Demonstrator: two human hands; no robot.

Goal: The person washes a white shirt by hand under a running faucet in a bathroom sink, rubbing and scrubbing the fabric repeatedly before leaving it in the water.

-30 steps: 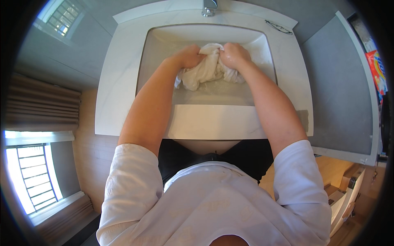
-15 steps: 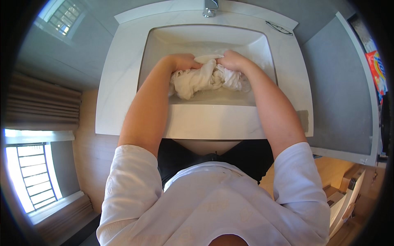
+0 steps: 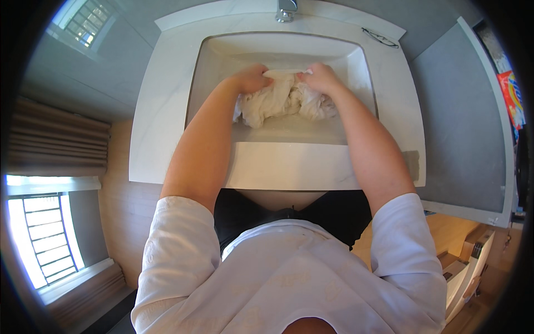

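A wet, crumpled white cloth garment [image 3: 272, 104] lies bunched in the white sink basin [image 3: 278, 44]; its exact kind is hidden by the folds. My left hand [image 3: 251, 79] grips its far edge on the left. On the right, my right hand [image 3: 321, 79] pinches the same edge, with the fabric stretched between the two hands. Most fingertips are tucked behind or into the cloth. The rest of the garment hangs toward me in a heap, its lower part in shallow cloudy water [image 3: 289, 132].
A chrome faucet [image 3: 286, 11] stands behind the basin. Eyeglasses [image 3: 380, 38] rest on the counter's [image 3: 161, 111] far right corner. To the right is a grey cabinet panel [image 3: 461, 122] with a red and blue packet [image 3: 512, 97] beyond it. A barred window [image 3: 50, 236] is at left.
Both hands have lifted the garment's far edge slightly and pulled it tauter between them. The heap has shifted a little away from me.
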